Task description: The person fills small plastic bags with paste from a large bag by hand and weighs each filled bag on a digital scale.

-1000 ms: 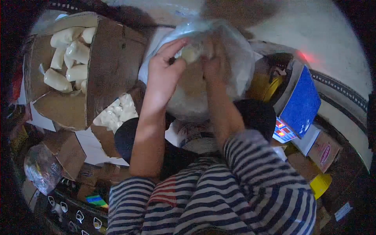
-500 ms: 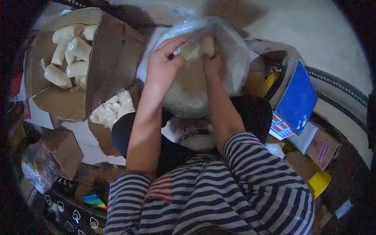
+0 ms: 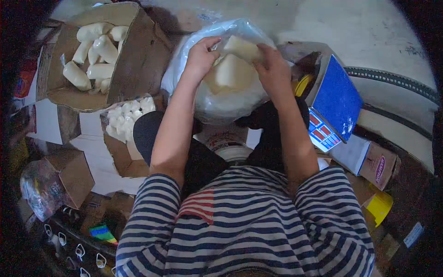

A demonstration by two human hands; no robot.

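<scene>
Upper center of the frame: large translucent plastic bag (image 3: 221,108), open. Pale filled packet (image 3: 242,48) is located at the bag opening, between the hands. Right hand (image 3: 275,69) grasps the packet's right end. Left hand (image 3: 200,57) is partly curled near its left end; grip cannot be determined. Upper left: cardboard box (image 3: 138,69) containing similar filled packets (image 3: 105,49).

Large bag (image 3: 181,62): clear plastic, glossy, wrinkled. Large box (image 3: 143,60): brown cardboard, matt. Filled bags (image 3: 105,49): thin plastic, smooth, glossy highlights. Scale plate (image 3: 339,99): blue, smooth, white-specked. Shirt (image 3: 240,217): striped cloth, matt, creased.
</scene>
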